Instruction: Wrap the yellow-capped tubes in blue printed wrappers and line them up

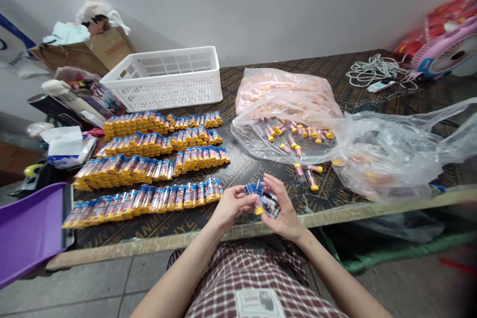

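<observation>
Between the fingers and thumb of my left hand (235,204) is a small clear tube (257,202) with a yellow cap at its lower end and a blue band at its top. My right hand (283,208) curves beside it, thumb and fingers apart, its fingertips close to another blue-topped piece (260,185). Whether they touch that piece I cannot tell. Under the right palm lies a small pile of shiny printed pieces (271,204), partly hidden. Several loose yellow-capped tubes (312,180) lie beyond my right hand, near an open clear plastic bag (257,144) with more tubes.
Stacked rows of labelled tubes (156,166) fill the table's left side. Behind them stands a white basket (167,87). A purple dustpan (32,228) is at the left edge. To the right are a crumpled plastic bag (391,154), a white cable (374,70) and a pink fan (443,52).
</observation>
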Demonstrator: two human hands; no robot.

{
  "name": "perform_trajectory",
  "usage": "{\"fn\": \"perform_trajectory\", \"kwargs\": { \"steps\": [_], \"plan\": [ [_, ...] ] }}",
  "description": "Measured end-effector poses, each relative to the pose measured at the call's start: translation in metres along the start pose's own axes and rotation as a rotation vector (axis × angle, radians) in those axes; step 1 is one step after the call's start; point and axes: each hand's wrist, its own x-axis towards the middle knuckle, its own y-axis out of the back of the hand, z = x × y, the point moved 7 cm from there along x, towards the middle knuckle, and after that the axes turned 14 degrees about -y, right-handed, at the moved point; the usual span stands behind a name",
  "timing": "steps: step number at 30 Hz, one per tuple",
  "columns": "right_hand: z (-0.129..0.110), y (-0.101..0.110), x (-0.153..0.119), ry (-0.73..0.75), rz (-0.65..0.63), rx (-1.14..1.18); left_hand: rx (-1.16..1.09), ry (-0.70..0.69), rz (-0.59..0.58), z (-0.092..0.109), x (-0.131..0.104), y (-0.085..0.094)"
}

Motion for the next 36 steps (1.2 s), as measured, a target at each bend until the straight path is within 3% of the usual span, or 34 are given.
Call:
{"fn": "perform_trajectory", "kwargs": {
  "steps": [4,10,30,33,36],
  "plan": [
    [-0.005,-0.003,0.0,0.039,-0.106,0.015,0.021,0.015,-0.089,-0.003,-0.008,-0.007],
    [-0.002,-0.011,-0.007,0.03,-0.243,0.093,0.042,0.039,-0.116,-0.011,-0.013,-0.009],
    [-0.004,-0.018,-0.008,-0.014,-0.239,0.25,0.013,0.033,-0.079,-0.012,-0.018,-0.008],
    [-0.002,-0.021,-0.005,-0.05,-0.281,0.226,0.082,0.016,-0.048,-0.008,-0.014,0.005],
    [0.006,-0.02,-0.001,-0.082,-0.29,0.174,0.4,-0.095,0.102,0.016,-0.007,0.044]
  ]
}}
